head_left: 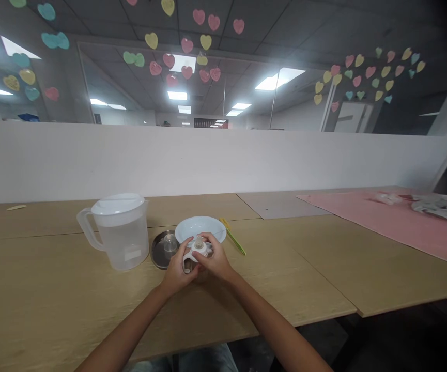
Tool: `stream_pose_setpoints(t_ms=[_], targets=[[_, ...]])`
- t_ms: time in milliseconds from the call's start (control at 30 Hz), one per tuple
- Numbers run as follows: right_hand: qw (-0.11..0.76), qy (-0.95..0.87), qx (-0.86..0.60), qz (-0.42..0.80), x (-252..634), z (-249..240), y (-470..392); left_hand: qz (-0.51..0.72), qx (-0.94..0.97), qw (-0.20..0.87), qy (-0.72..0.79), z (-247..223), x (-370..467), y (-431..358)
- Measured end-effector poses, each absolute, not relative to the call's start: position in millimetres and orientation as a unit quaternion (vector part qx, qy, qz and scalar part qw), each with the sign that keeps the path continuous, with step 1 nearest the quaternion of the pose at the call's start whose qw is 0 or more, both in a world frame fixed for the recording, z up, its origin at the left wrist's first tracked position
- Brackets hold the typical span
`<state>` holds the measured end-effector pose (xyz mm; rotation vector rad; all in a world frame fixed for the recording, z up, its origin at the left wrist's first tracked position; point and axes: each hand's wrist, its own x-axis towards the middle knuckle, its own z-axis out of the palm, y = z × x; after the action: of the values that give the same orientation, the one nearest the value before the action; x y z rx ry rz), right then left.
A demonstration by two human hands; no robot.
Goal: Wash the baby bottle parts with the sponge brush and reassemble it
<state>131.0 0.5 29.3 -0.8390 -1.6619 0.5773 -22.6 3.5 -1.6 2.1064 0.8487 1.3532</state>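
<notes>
A wooden table (91, 299) spans the view, with a pink cloth (363, 212) spread at its far right. On the left stands a lidded pitcher (124, 240), which appears to hold clear liquid. Just behind the hands sits a white bowl (203, 225); to its left is a round metal tray (157, 253), and to its right lies a yellow-green brush (233, 236), touched by neither hand.

The baby bottle (199, 249) is upright near the table's front edge, between the two hands, in front of the bowl. Its white collar and clear teat look to be in place, so this part seems mostly put together; whether the collar is tight, I cannot tell. A small clear cup-like piece (170, 244) is off it, resting in the tray.

The left hand (179, 271) is partly curled, closed around the bottle's left handle and side. The right hand (217, 261) grips the opposite side, thumb pressed on the collar.
</notes>
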Motion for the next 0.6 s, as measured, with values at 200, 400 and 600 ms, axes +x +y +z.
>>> stream_pose_setpoints(t_ms=[200, 400, 600], targets=[[0.566, -0.708, -0.362, 0.219, 130.5, 30.7, 0.6, 0.496, 0.774, 0.245, 0.309, -2.8, -22.8, 4.2], [0.565, -0.708, -0.375, 0.196, 129.7, 29.8, 1.4, 0.496, 0.778, 0.242, 0.302, -2.2, -24.8, 3.4], [0.566, -0.716, -0.381, 0.148, 130.4, 28.4, 0.2, 0.489, 0.783, 0.237, 0.304, -2.2, -24.7, 4.4]])
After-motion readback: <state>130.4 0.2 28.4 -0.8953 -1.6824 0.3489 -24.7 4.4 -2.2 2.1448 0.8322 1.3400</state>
